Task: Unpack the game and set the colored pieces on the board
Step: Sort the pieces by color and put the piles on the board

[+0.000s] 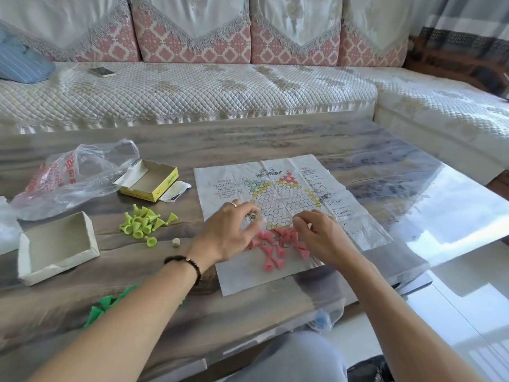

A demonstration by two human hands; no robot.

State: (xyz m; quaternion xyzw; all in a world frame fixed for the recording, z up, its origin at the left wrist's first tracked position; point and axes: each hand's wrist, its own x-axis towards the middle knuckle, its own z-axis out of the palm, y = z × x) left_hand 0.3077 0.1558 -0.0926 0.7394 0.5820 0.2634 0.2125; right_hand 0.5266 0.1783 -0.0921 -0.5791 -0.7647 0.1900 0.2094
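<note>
**Pink Pieces Go Down First**

My left hand [234, 227] spreads open over the paper board [289, 205] on the desk [275, 139]; my right hand [319, 232] pinches something small, though I cannot tell what. The pink pieces [278, 246] lie toppled at the board's near edge. Each should stand upright in its own circle. My arm hides most of the green pieces [103, 307].

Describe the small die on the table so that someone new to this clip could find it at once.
Start at the grey open box on the table's left. Just right of it lies the heap of yellow-green pieces. The die sits alone past the heap's near end: a small beige cube, not a coloured cone.
</note>
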